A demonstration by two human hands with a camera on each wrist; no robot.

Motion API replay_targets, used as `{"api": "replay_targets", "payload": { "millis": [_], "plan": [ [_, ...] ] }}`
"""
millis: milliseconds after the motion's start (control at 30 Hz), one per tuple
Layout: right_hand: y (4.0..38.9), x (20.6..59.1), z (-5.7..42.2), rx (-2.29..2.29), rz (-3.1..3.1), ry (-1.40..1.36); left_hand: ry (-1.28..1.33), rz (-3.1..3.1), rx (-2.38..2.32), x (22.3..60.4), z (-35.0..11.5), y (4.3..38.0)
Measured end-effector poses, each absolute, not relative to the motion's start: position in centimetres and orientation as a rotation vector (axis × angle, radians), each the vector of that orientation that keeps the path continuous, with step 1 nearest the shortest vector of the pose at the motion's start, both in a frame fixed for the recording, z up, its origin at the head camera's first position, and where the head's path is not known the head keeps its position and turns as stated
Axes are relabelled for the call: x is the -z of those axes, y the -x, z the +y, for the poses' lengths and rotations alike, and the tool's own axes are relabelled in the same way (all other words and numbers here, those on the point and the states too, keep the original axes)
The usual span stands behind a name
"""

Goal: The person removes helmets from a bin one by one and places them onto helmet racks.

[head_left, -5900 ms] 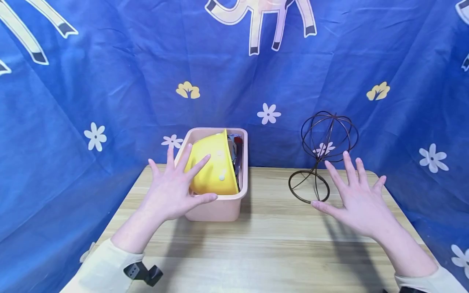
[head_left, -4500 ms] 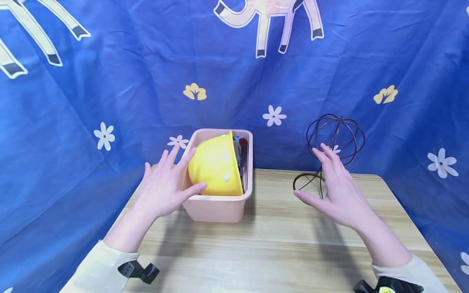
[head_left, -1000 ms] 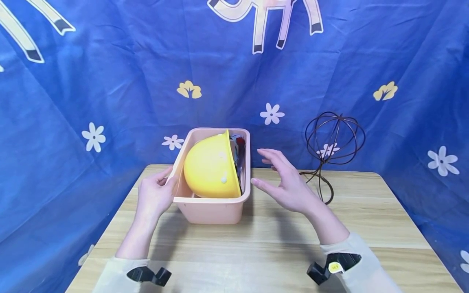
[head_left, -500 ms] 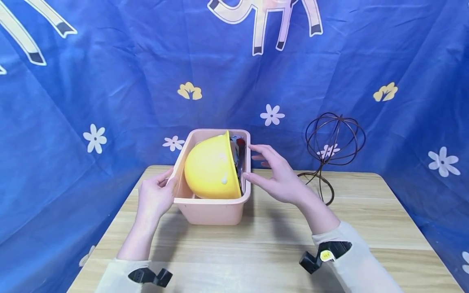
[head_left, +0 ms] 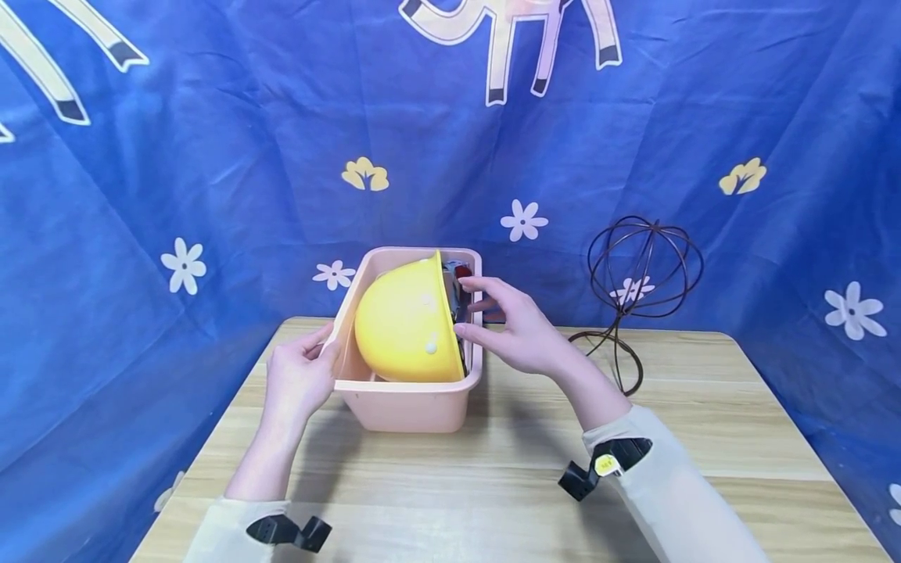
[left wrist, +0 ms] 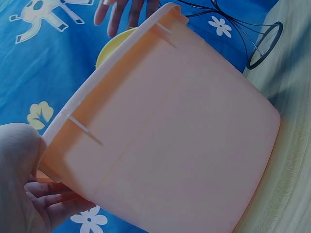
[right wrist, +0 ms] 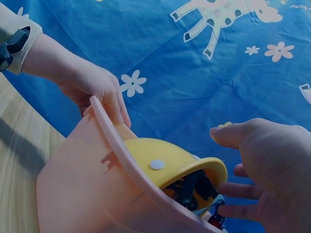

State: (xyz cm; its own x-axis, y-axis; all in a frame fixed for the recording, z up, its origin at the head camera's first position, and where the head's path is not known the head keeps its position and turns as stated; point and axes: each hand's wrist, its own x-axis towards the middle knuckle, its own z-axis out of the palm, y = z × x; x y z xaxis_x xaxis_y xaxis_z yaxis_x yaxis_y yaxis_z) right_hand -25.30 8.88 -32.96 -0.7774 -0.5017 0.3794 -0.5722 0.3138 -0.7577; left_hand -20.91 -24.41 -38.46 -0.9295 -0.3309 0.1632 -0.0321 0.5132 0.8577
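A pink plastic bin (head_left: pixel 411 410) stands on the table with a yellow hard hat (head_left: pixel 397 332) lying on its side in it. Black straps show inside the hat in the right wrist view. My left hand (head_left: pixel 299 379) grips the bin's left rim, thumb inside and fingers outside. My right hand (head_left: pixel 521 332) reaches over the right rim, thumb and fingers spread apart near the hat's brim; the right wrist view shows a gap between hand (right wrist: pixel 277 170) and hat. Dark items with a red part (head_left: pixel 462 273) sit between hat and bin wall, mostly hidden.
A brown wire stand (head_left: pixel 622 313) with a round cage top and ring base stands on the table at the right, behind my right forearm. The wooden table (head_left: pixel 450 485) ends against a blue patterned cloth (head_left: pixel 436 180) at the back and sides.
My left hand has gone from spread above the bin to gripping its rim. The right hand has moved left from beside the wire stand to over the bin. Bin and hat look nearly unmoved.
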Motion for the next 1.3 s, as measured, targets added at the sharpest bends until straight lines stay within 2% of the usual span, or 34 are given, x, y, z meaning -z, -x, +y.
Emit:
{"api": "replay_targets", "payload": {
  "millis": [367, 700, 1300],
  "plan": [
    [27.1, 33.6, 7.9, -1.534, -2.522, -1.107, -0.289, -2.476, 1.307, 38.5, -24.3, 20.9],
    [28.0, 33.4, 6.5, -1.371, -2.618, -1.194, -0.258, -2.488, 1.306, 38.4, -24.2, 20.9],
    [29.1, 33.7, 4.7, -1.332, -2.681, -1.085, -0.273, -2.458, 1.325, 38.6, -24.3, 20.8]
  ]
}}
